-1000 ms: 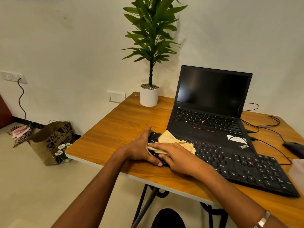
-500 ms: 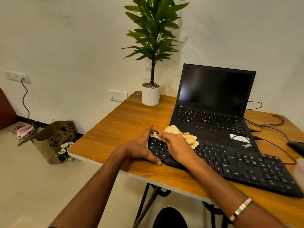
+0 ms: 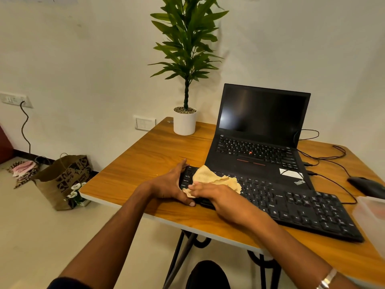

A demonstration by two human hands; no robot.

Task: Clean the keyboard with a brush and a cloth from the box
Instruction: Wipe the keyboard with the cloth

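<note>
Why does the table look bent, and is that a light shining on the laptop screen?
Head view: the wide-angle lens bows the table edges; the dark laptop screen carries a faint glare patch at its left; the hands and the cloth look slightly soft.

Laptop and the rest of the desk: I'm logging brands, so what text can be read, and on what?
"ThinkPad": on the open black laptop, palm rest corner.
"Ctrl": on the flat black external keyboard; other key legends too small.
Brown paper bag on floor: bold print, unreadable.
White sticker on laptop: unreadable.
</note>
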